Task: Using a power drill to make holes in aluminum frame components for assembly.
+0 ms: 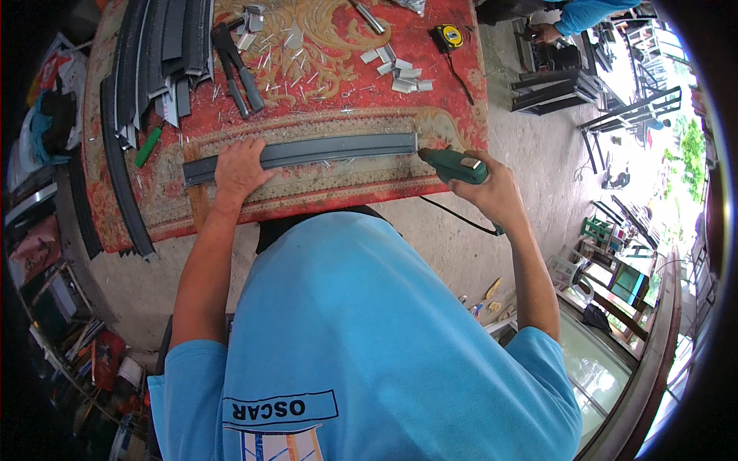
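My left hand [240, 170] lies flat, fingers spread, pressing on a long grey metal strip [338, 149]. The strip is a slim channel with raised edges, dull and smooth, lying crosswise on the tabletop [453, 100] along the near border of a red patterned cloth [323, 46] with gold scrollwork. My right hand [496, 192] is clenched around the grip of a green power drill [453, 164], whose dark nose meets the right end of the strip. A black cord [453, 215] runs from the drill below the tabletop edge.

Silvery shavings and short offcuts [284, 73] litter the cloth beyond the strip. Farther back lie dark long-handled pliers [237, 67], a cluster of small folded metal brackets [400, 73], and a yellow tape measure [448, 36] with its black strap trailing. On the left, a sheaf of similar dark grey channel lengths [157, 54] is stacked lengthwise, some hanging over the near edge, and a green-handled screwdriver [148, 146] lies beside them. Nothing lies between my hands on the strip; my blue shirt [369, 346] hides the near edge of the tabletop.

Past the tabletop, on the concrete floor [530, 131], stand dark metal frames [561, 88], and another person's blue sleeve [588, 14] shows at the top right.
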Motion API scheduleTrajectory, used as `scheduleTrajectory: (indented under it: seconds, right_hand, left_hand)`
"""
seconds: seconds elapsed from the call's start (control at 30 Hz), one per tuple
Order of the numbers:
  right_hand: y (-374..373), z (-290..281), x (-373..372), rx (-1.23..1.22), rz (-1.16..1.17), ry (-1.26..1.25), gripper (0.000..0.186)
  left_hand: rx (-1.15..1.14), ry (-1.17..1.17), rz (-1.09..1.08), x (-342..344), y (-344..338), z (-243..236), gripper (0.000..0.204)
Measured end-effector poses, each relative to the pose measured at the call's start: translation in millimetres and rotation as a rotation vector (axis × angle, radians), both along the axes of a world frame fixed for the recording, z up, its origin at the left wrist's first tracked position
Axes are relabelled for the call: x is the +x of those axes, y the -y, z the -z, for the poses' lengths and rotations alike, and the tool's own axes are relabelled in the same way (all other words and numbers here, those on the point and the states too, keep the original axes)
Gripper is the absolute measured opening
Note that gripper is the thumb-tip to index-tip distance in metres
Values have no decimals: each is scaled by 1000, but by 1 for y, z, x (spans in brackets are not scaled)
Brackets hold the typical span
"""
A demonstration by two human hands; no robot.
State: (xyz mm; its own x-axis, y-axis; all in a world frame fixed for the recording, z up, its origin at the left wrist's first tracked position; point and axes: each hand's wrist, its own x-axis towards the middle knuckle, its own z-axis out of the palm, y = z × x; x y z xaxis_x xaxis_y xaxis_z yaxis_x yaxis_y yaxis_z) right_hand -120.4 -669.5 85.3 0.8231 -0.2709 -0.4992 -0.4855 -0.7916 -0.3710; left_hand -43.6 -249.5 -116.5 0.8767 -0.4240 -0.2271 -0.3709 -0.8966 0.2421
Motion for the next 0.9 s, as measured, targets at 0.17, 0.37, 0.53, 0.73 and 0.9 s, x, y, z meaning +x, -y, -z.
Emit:
scheduleTrajectory:
  seconds: [0.17, 0.37, 0.53, 0.73, 0.9]
  right_hand:
    - [-2, -2, 2, -11, -14, -4, 69]
    - [-2, -1, 1, -53, -47, 19, 56]
    - [13, 6, 12, 15, -36, -13, 56]
    - [15, 3, 20, 72, 40, -77, 53]
    - [0, 2, 14, -52, -169, 40, 57]
  left_hand:
    - [10, 0, -1, 0, 0, 0, 69]
    - [28, 28, 11, 0, -1, 3, 66]
    - [-4, 71, 27, -2, -3, 6, 64]
    - [42, 63, 4, -10, -1, 7, 61]
    - [32, 21, 16, -2, 1, 3, 61]
